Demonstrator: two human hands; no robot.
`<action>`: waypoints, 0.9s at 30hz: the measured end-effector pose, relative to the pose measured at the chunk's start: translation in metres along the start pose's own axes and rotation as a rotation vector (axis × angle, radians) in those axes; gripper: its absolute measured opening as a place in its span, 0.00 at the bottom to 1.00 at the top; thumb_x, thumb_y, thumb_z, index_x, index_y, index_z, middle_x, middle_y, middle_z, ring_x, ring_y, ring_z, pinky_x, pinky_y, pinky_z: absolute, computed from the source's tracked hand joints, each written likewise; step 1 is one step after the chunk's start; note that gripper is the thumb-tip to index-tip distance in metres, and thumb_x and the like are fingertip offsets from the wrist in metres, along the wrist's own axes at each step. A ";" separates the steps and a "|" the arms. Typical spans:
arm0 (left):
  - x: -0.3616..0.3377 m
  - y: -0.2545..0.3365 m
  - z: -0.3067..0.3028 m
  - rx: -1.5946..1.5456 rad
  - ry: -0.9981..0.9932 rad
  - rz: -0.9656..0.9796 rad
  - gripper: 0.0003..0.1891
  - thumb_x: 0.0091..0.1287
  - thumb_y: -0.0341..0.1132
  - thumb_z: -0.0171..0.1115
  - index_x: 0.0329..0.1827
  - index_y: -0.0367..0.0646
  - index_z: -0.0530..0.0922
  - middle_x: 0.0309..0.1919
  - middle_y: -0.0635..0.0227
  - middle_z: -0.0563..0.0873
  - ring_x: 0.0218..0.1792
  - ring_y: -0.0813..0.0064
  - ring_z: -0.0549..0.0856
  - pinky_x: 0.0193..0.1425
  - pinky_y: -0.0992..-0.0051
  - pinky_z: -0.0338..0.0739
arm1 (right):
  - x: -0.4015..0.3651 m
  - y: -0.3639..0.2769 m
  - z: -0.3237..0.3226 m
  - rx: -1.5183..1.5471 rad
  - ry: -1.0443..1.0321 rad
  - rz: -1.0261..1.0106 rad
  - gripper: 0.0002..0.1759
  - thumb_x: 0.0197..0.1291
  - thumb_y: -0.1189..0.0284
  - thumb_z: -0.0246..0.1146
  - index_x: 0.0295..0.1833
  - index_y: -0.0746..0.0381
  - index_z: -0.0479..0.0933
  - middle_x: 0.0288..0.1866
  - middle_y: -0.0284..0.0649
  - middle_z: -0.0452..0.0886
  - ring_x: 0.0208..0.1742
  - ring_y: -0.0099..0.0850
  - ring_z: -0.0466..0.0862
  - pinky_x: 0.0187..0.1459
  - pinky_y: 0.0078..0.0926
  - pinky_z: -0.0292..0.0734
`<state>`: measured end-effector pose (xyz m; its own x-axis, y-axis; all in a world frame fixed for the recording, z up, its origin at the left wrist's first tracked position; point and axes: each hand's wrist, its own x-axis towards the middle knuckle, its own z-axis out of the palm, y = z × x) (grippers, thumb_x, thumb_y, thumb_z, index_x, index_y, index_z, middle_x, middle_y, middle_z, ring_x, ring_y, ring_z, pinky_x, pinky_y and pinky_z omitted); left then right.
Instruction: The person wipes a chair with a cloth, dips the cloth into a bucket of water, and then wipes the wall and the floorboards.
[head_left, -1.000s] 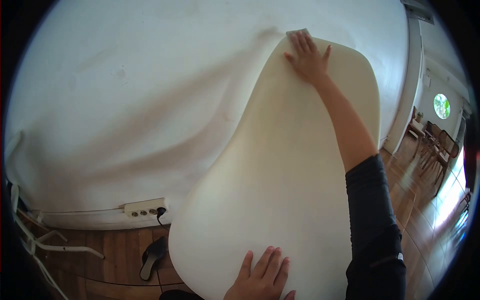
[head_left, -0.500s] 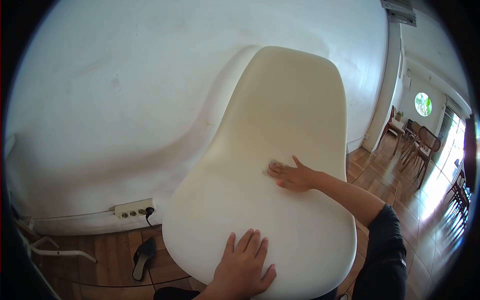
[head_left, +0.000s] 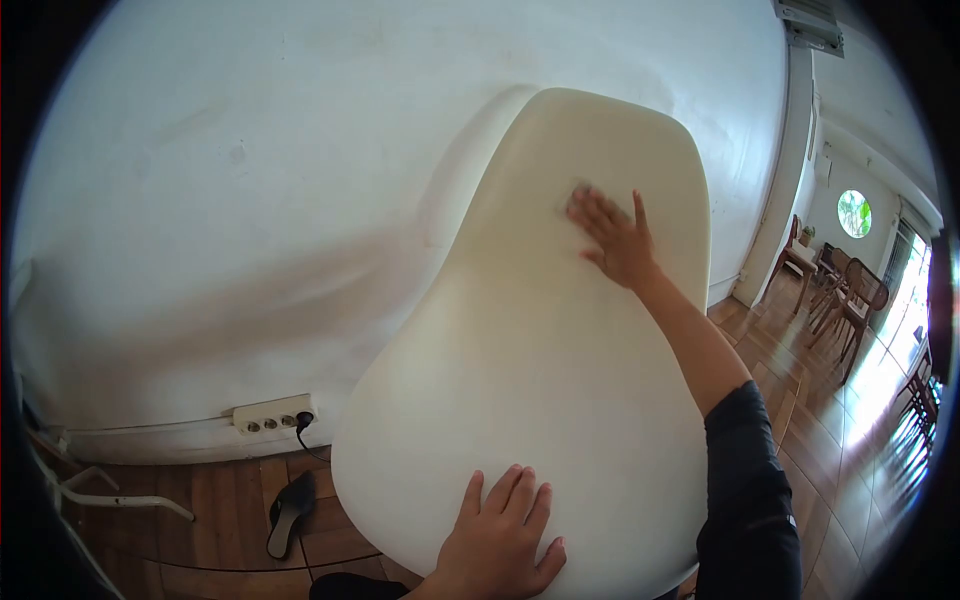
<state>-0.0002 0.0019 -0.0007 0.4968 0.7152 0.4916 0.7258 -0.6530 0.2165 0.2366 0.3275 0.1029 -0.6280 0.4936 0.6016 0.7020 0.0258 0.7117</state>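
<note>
A smooth white chair (head_left: pixel 520 370) with a rounded seat and tall back fills the middle of the view. My left hand (head_left: pixel 500 545) lies flat on the front part of the seat, fingers spread, holding nothing. Higher up, my right hand (head_left: pixel 618 240) is stretched out against the backrest, its thumb apart from the fingers. A small greyish, blurred patch shows at the right fingertips; I cannot make out what it is.
A white wall (head_left: pixel 250 200) stands behind and left of the chair. Low on it is a power strip (head_left: pixel 275 415) with a black plug. A dark slipper (head_left: pixel 290 515) lies on the wooden floor (head_left: pixel 215 510). Brown chairs (head_left: pixel 858 295) stand at the far right.
My right hand has moved up from the middle of the chair to the upper backrest. My left hand has stayed on the seat. The view has shifted slightly.
</note>
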 end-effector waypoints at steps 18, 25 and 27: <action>-0.004 -0.006 0.011 -0.014 0.006 -0.023 0.27 0.58 0.47 0.56 0.54 0.33 0.75 0.56 0.46 0.75 0.62 0.54 0.71 0.65 0.48 0.61 | -0.029 -0.150 -0.072 1.030 -0.683 -0.281 0.37 0.69 0.47 0.28 0.76 0.55 0.36 0.79 0.38 0.33 0.79 0.37 0.37 0.70 0.63 0.29; -0.003 -0.005 0.013 -0.031 0.047 -0.057 0.26 0.57 0.44 0.58 0.53 0.34 0.76 0.56 0.49 0.75 0.62 0.56 0.72 0.65 0.49 0.62 | -0.051 -0.126 -0.061 0.692 -0.753 -0.107 0.37 0.68 0.44 0.29 0.76 0.52 0.40 0.79 0.34 0.37 0.79 0.32 0.38 0.71 0.61 0.27; -0.005 -0.005 0.015 -0.037 0.070 -0.065 0.25 0.57 0.44 0.58 0.53 0.34 0.76 0.56 0.49 0.75 0.62 0.56 0.72 0.65 0.49 0.62 | -0.080 -0.099 -0.059 0.633 -0.826 -0.057 0.38 0.67 0.43 0.30 0.76 0.52 0.41 0.79 0.35 0.38 0.79 0.32 0.38 0.71 0.61 0.27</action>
<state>0.0008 0.0055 -0.0167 0.4143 0.7379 0.5327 0.7366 -0.6157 0.2800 0.1976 0.2345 0.0056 -0.4079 0.9125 -0.0321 0.8761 0.4011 0.2676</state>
